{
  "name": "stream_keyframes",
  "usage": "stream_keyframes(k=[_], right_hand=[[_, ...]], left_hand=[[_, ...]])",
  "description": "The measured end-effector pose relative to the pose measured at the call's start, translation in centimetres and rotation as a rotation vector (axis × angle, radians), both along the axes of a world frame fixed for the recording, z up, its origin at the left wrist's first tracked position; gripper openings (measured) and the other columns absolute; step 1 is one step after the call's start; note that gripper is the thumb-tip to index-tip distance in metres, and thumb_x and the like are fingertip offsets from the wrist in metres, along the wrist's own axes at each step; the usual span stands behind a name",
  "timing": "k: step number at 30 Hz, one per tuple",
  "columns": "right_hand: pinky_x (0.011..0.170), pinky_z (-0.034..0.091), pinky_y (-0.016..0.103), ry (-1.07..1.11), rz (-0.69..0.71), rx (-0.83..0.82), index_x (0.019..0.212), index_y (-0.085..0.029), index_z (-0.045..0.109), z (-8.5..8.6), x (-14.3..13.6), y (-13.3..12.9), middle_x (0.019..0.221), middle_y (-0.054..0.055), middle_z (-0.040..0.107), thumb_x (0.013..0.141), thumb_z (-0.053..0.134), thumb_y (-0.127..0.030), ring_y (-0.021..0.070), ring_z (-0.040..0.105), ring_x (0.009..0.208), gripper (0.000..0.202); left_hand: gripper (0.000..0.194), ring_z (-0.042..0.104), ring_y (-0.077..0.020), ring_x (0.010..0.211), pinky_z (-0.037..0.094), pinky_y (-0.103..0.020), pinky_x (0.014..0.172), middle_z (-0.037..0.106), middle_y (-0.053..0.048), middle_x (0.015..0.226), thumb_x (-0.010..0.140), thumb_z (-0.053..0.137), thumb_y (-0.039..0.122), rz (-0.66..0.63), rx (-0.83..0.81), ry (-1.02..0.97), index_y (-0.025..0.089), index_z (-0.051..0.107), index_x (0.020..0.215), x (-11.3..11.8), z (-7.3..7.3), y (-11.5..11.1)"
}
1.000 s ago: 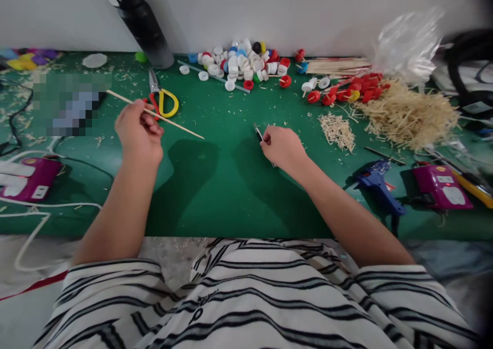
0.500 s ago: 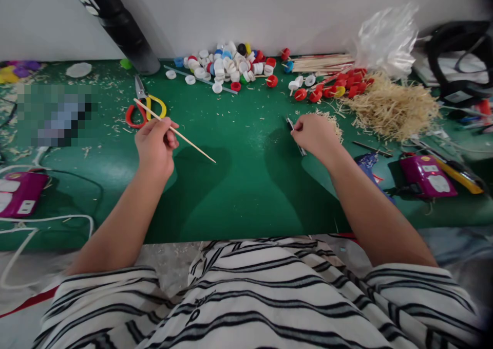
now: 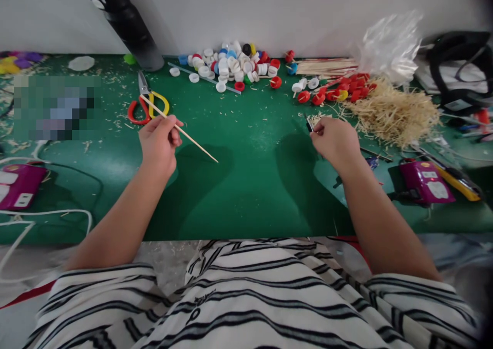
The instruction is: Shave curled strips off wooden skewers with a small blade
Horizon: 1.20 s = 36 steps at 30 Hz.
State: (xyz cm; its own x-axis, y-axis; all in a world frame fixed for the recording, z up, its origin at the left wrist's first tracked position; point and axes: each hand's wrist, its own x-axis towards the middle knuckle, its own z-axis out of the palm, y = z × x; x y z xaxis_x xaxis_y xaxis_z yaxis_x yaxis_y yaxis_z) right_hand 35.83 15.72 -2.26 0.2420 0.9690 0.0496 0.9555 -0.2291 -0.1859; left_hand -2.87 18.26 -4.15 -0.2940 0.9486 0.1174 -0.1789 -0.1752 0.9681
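The left hand (image 3: 158,146) pinches a stick (image 3: 196,143) and the right hand (image 3: 337,142) a slim tool (image 3: 309,125), well in from the tabletop (image 3: 246,195) front edge.

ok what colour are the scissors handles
The scissors have one red handle and one yellow handle, best seen in the head view.

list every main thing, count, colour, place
table: one, green, underneath
bottle: one, black, back left
scissors: one, red and yellow, left
loose caps: many, mostly white, back
cap cluster: one, mostly red, right
stick bundle: one, pale, back
bag: one, clear, right
shavings heap: one, tan, right
socket boxes: two, purple, both sides
long tool: one, yellow, right
cables: several, white, left
stick: one, pale, left
slim tool: one, dark, right
shirt: one, striped, bottom
left hand: one, holding stick
right hand: one, holding slim tool
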Motion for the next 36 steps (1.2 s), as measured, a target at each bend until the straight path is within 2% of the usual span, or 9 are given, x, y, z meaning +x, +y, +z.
stream_keyframes(k=[3,8,12,16,19,23,27,30,36], right_hand=[[0.071,0.044,0.039,0.039,0.061,0.028,0.097,-0.024,0.069,0.7,-3.0,-1.9,0.091,0.01,0.073,0.087,0.061,-0.025,0.0275,0.064,0.084,0.013],[0.063,0.04,0.035,0.096,0.368,-0.062,0.098,-0.022,0.068,0.3,-9.4,-2.9,0.096,0.009,0.075,0.09,0.057,-0.026,0.0244,0.064,0.082,0.014],[0.063,0.043,0.035,0.136,0.504,-0.114,0.1,-0.021,0.07,-0.6,-13.6,0.6,0.098,0.01,0.074,0.092,0.055,-0.027,0.0248,0.064,0.083,0.018],[0.072,0.05,0.038,0.152,0.455,-0.076,0.102,-0.019,0.072,-1.1,-15.4,5.4,0.102,0.013,0.073,0.088,0.056,-0.019,0.0264,0.065,0.088,0.021],[0.079,0.053,0.041,0.152,0.364,-0.073,0.102,-0.016,0.073,-1.1,-14.0,7.7,0.097,0.014,0.072,0.082,0.06,-0.013,0.0272,0.066,0.089,0.024],[0.084,0.052,0.044,0.106,0.199,-0.065,0.092,-0.013,0.074,-0.8,-8.8,8.0,0.087,0.013,0.069,0.08,0.063,-0.012,0.0281,0.067,0.089,0.016],[0.08,0.049,0.04,0.07,0.069,-0.076,0.086,-0.014,0.074,-0.2,-2.7,6.0,0.084,0.012,0.07,0.079,0.065,-0.015,0.0257,0.065,0.086,0.012],[0.076,0.047,0.037,0.042,-0.05,-0.102,0.079,-0.018,0.072,0.0,0.5,3.9,0.079,0.01,0.07,0.078,0.067,-0.018,0.0242,0.065,0.082,0.005],[0.07,0.046,0.036,0.167,-0.07,0.0,0.081,-0.023,0.069,0.4,2.5,-1.2,0.079,0.005,0.071,0.08,0.072,-0.025,0.0227,0.064,0.075,0.004]], left_hand=[[0.021,0.038,-0.0068,0.04,0.027,-0.024,0.045,0.045,0.004,0.046,0.086,0.062,0.013,0.007,0.005,0.003,0.013,0.069,0.066,0.0,-0.2,0.1],[0.02,0.038,-0.0059,0.039,0.027,-0.023,0.044,0.045,0.004,0.045,0.084,0.062,0.013,0.025,-0.019,-0.001,0.013,0.069,0.065,0.1,-0.1,0.2],[0.021,0.039,-0.0063,0.039,0.028,-0.023,0.044,0.045,0.004,0.045,0.085,0.062,0.012,0.02,-0.012,0.005,0.013,0.069,0.065,0.1,0.0,0.1],[0.022,0.038,-0.007,0.039,0.03,-0.024,0.045,0.045,0.004,0.045,0.086,0.061,0.011,0.013,-0.001,0.01,0.013,0.069,0.066,-0.1,0.0,0.1],[0.022,0.038,-0.0068,0.04,0.03,-0.023,0.045,0.045,0.004,0.045,0.086,0.061,0.012,0.005,0.01,0.011,0.014,0.07,0.065,-0.1,-0.1,0.1],[0.022,0.037,-0.0064,0.04,0.027,-0.023,0.044,0.044,0.004,0.045,0.085,0.063,0.013,0.001,-0.005,0.021,0.014,0.069,0.064,0.1,-0.3,0.2],[0.023,0.035,-0.0065,0.041,0.025,-0.023,0.045,0.042,0.003,0.046,0.085,0.065,0.018,0.001,-0.032,0.027,0.017,0.07,0.062,0.3,-0.5,0.2],[0.024,0.035,-0.0074,0.042,0.025,-0.023,0.045,0.041,0.003,0.047,0.085,0.068,0.024,-0.008,-0.039,0.034,0.019,0.07,0.061,0.5,-0.6,0.2],[0.019,0.037,-0.0076,0.043,0.028,-0.026,0.046,0.043,0.003,0.048,0.083,0.068,0.022,-0.002,-0.052,0.032,0.018,0.07,0.064,0.4,-0.7,0.1]])
